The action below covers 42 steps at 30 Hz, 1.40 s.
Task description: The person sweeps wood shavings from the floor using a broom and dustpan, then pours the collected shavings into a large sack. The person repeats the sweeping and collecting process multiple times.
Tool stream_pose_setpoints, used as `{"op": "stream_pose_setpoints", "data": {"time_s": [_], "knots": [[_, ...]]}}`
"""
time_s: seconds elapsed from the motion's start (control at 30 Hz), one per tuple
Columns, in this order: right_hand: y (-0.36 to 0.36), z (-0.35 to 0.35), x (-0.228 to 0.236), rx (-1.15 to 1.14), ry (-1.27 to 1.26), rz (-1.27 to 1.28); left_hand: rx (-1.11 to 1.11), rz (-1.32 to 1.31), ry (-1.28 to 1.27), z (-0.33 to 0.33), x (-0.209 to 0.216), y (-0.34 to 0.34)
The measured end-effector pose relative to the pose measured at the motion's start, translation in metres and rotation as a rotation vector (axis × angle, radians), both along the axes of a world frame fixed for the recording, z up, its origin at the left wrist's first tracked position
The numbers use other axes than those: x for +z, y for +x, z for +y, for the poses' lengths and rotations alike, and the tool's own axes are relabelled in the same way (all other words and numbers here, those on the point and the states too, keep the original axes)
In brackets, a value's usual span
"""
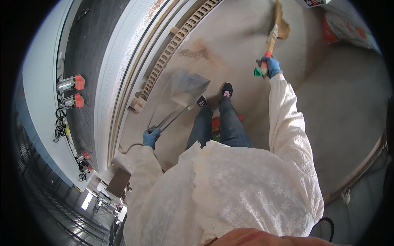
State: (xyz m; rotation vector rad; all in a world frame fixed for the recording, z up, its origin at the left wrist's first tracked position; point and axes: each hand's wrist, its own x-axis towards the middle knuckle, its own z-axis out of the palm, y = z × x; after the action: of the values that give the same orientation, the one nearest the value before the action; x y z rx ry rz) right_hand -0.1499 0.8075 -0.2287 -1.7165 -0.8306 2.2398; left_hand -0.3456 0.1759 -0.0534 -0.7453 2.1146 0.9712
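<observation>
In a blue glove, my left hand (152, 137) is closed round the long wire-frame handle of a grey metal dustpan (189, 87). The pan is held in front of my feet, to the left of my shoes. Out to the right, my right hand (271, 67), also gloved in blue, grips a short straw broom (281, 25) by its handle, which is wrapped in red and pale tape. The broom's bristles point away from me, over the grey floor (246, 41). A patch of brown dust (201, 52) lies on the floor beyond the dustpan.
Along the left runs a curved strip with a row of holes (168, 53), beside a white ledge. Two silver motors with red ends (74, 83) sit further left. A red and white sack (347, 30) lies far right. A wooden edge (357, 168) borders the floor at right.
</observation>
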Motion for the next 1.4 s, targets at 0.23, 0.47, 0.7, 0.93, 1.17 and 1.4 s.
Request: {"op": "stream_pose_setpoints", "data": {"time_s": [0.23,0.47,0.7,0.93,1.17,1.4], "knots": [[-0.065,-0.089,-0.037,0.287,0.037,-0.144,-0.01,-0.024,-0.022,-0.029,-0.005,0.003],[-0.054,-0.225,0.011,1.165,0.318,-0.377,-0.117,-0.039,0.044,-0.074,-0.019,-0.014],[-0.064,-0.319,0.044,1.606,0.374,-0.379,-0.288,-0.076,0.141,-0.131,-0.04,-0.043],[-0.038,-0.337,0.108,1.932,0.606,-0.661,-0.416,-0.037,0.205,-0.203,-0.038,-0.047],[0.052,-0.348,0.09,1.571,0.478,-1.098,-0.624,0.033,0.169,-0.212,-0.046,-0.058],[0.1,-0.355,0.21,1.836,0.802,-0.898,-0.573,0.059,0.099,-0.225,-0.043,-0.04]]}}
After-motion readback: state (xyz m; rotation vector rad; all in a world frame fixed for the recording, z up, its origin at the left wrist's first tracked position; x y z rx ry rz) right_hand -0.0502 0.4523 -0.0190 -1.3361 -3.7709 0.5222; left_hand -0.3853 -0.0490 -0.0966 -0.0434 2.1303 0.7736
